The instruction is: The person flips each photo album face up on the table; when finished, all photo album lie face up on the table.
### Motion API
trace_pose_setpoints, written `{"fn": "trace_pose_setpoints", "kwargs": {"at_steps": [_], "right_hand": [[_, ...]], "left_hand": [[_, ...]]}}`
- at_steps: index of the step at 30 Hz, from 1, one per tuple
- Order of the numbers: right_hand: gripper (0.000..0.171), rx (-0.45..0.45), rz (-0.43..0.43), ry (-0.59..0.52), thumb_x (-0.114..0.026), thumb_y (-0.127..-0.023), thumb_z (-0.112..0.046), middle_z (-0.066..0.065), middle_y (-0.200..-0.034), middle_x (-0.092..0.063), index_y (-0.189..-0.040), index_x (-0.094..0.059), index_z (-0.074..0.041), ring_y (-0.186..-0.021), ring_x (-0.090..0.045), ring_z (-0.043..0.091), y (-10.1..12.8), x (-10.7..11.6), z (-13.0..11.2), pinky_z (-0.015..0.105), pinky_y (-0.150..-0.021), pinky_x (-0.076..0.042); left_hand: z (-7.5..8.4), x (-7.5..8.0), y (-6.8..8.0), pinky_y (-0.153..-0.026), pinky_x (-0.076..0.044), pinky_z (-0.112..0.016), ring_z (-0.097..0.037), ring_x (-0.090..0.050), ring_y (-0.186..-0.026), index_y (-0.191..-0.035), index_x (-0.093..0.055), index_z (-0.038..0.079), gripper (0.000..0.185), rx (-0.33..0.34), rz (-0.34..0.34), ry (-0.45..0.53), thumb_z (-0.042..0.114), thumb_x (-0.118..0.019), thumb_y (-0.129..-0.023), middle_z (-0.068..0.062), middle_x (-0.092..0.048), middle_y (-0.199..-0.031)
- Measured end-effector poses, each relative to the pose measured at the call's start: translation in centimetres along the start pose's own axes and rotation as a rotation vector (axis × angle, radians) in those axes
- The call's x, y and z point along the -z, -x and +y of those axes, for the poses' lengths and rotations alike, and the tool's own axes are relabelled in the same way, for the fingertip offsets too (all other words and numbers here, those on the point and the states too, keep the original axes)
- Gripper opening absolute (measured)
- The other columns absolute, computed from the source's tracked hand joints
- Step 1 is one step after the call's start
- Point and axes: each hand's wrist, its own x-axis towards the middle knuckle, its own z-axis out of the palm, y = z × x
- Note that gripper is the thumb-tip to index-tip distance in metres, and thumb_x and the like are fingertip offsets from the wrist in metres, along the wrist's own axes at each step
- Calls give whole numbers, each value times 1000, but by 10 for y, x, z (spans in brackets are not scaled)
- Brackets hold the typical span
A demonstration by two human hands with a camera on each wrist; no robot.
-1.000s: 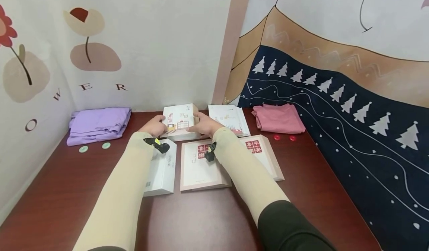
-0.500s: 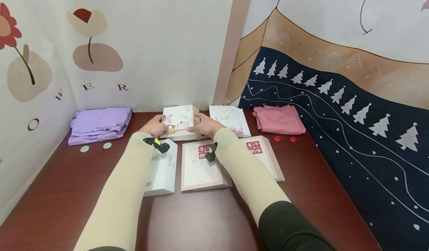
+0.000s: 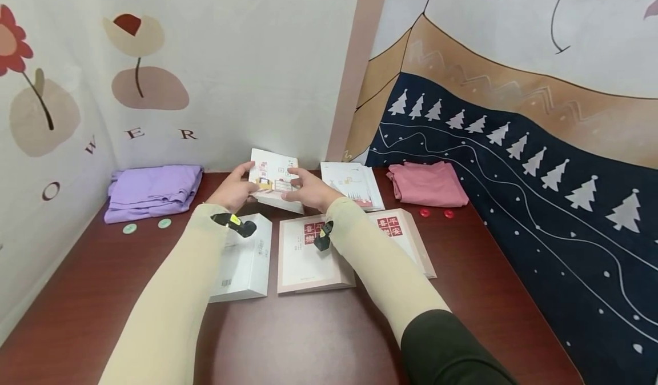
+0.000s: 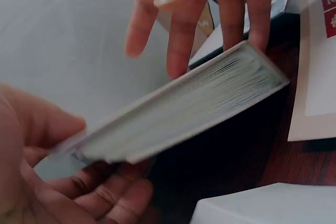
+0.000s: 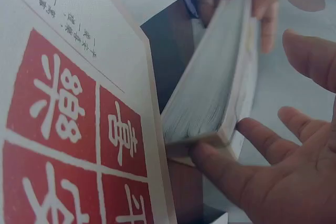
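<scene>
My left hand (image 3: pixel 230 192) grips the left end of a thick white book (image 3: pixel 273 186), thumb on top and fingers curled underneath. The book is lifted and tilted, its page edges (image 4: pixel 184 108) facing the left wrist camera. My right hand (image 3: pixel 315 191) is at the book's right end with fingers spread; in the right wrist view the fingers (image 5: pixel 226 174) touch its corner without curling round it. Below the hands lie a pale book (image 3: pixel 241 265) on the left and two books with red character squares, a middle one (image 3: pixel 308 265) and a right one (image 3: pixel 406 242).
White booklets (image 3: pixel 349 182) lie behind the right-hand books. A folded purple cloth (image 3: pixel 154 191) with two green buttons (image 3: pixel 129 228) is at the left; a folded pink cloth (image 3: pixel 428 184) with two red buttons (image 3: pixel 424 213) is at the right. Printed curtains (image 3: pixel 247 76) stand behind the dark red table (image 3: pixel 298 339).
The thick white book has gone from flat on the table to lifted and tilted, its left end higher. My left hand rose with it; the right hand's fingers have loosened and spread.
</scene>
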Motion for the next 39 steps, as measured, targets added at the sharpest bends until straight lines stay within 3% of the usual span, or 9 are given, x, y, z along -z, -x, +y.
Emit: {"fn": "trace_pose_setpoints", "kwargs": {"at_steps": [3, 8, 11, 16, 20, 25, 33, 36, 39], "right_hand": [[83, -14, -41, -47, -74, -97, -11, 15, -167, -40, -167, -31, -24, -144, -50, 32, 0, -1, -2, 48, -119, -43], [92, 12, -70, -77, -76, -96, -12, 16, -170, -34, -170, -22, -29, -149, -45, 31, 3, -5, -6, 47, -121, -41], [100, 65, -29, -45, -79, -95, -18, 17, -170, -34, -171, -15, -29, -155, -37, 30, 3, -9, -8, 47, -123, -37], [110, 158, 80, -55, -82, -92, -15, 22, -167, -37, -172, -8, -30, -152, -42, 32, 2, -19, -9, 47, -118, -44], [109, 156, 232, 12, -79, -91, -10, 21, -162, -46, -172, -7, -27, -137, -57, 30, 1, -25, -8, 41, -110, -51], [107, 78, 336, 54, -73, -90, -1, 18, -158, -51, -171, -8, -24, -125, -63, 27, 2, -28, -8, 36, -98, -56], [107, 14, 478, 76, -65, -80, 15, 21, -164, -39, -170, -15, -15, -143, -48, 33, -1, -24, -3, 39, -116, -45], [105, -29, 459, 26, -64, -81, 15, 22, -163, -41, -169, -17, -14, -135, -52, 34, -4, -22, 3, 38, -91, -57], [103, -74, 415, -60, -63, -82, 15, 20, -165, -40, -170, -17, -16, -116, -57, 33, -7, -20, 8, 32, -62, -51]], "left_hand": [[9, -2, 7, -84, -55, -26, -12, -63, -97, -170, 9, 24, 84, -35, -6, 94, 3, -43, -108, -27, -41, -145], [18, -2, 17, -109, -48, -42, -7, -64, -99, -169, 14, 26, 74, -86, -54, 150, 20, -36, -115, -31, -30, -161], [19, -4, 18, -118, -39, -50, -7, -63, -103, -170, 12, 25, 69, -109, -88, 159, 25, -31, -116, -27, -24, -169], [17, -13, 17, -114, -42, -43, -18, -60, -123, -171, 8, 24, 65, -131, -139, 128, 28, -28, -117, -20, -26, -172], [14, -21, 13, -118, -39, -49, -35, -46, -146, -171, 5, 19, 68, -125, -177, 40, 25, -35, -116, -22, -37, -167], [9, -20, 9, -125, -28, -59, -42, -35, -153, -171, -1, 13, 73, -63, -150, -135, 21, -44, -113, -25, -35, -166], [-3, -2, 4, -127, -18, -63, -44, -13, -161, -169, -4, 5, 72, 86, -69, -455, 24, -42, -112, -24, -9, -175], [-6, 1, 3, -128, -16, -62, -44, -18, -159, -169, -5, 2, 73, 86, -80, -466, 24, -43, -111, -27, -15, -173], [-8, 2, 3, -128, -15, -62, -42, -23, -157, -169, -6, 2, 73, 87, -80, -454, 25, -45, -111, -27, -21, -171]]}}
